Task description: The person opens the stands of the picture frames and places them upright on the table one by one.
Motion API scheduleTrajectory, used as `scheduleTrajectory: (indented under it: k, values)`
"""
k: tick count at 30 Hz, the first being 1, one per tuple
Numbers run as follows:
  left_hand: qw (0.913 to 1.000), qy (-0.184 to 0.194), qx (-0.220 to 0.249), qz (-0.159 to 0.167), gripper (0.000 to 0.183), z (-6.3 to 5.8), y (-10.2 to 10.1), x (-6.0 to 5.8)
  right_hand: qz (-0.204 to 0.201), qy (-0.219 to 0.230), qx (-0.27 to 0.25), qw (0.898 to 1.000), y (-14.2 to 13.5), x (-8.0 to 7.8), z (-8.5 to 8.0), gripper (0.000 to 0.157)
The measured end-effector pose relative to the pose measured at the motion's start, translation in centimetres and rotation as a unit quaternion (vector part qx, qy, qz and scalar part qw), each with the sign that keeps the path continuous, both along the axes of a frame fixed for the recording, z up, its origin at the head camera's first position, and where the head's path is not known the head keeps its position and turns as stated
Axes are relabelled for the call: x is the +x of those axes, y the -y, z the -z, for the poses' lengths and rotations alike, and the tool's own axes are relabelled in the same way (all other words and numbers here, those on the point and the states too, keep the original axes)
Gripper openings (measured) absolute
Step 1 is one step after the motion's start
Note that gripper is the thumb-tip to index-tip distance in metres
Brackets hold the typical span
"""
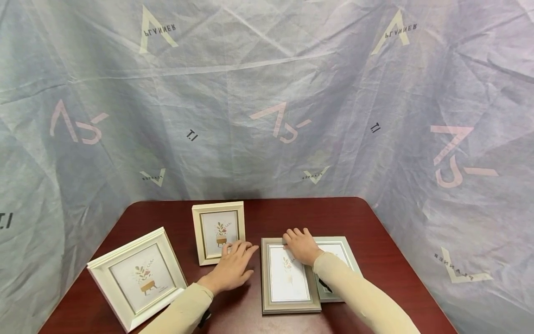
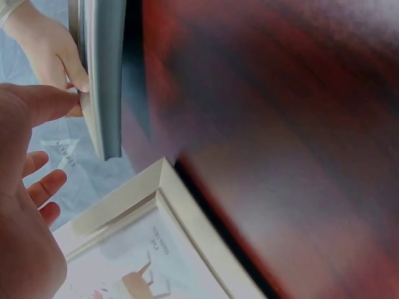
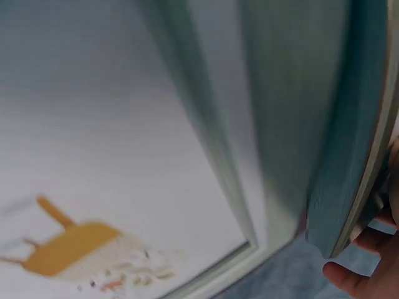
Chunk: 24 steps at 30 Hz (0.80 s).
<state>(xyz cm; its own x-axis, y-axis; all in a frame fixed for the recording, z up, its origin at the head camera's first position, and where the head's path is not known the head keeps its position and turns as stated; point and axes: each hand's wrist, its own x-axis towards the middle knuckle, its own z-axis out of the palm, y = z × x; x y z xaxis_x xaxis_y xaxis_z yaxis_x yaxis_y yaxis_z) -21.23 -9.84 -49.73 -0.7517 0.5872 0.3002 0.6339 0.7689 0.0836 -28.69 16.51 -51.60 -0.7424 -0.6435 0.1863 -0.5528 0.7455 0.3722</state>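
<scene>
You look about halfway: the large cream picture frame stands at 9 o'clock, the small cream frame at 11. Your right hand grips the beige frame at 3, overlapping the grey-green frame, 2 seemingly left; your left hand, loosely spread, holds nothing.

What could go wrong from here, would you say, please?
The right hand alone grips the beige-grey rectangular picture frame near its top, so it could twist or slip. That frame overlaps the pale grey-green rectangular picture frame in the head view, so they may scrape. The left hand, near the small cream standing picture frame, might knock it over.
</scene>
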Motion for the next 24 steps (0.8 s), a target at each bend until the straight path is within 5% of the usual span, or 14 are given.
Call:
scheduleTrajectory:
  k: [15, 24]
  values:
    - [0.9987, -0.017, 0.035, -0.034, 0.064, -1.9, 1.7, -0.4, -0.024, -0.028, -0.070, 0.997, -0.2, 2.2, -3.6, 0.023]
    - [0.9980, -0.029, 0.035, -0.044, 0.062, -1.8, 2.0, -0.2, -0.073, -0.041, -0.138, 0.987, -0.5, 3.4, -4.9, 0.021]
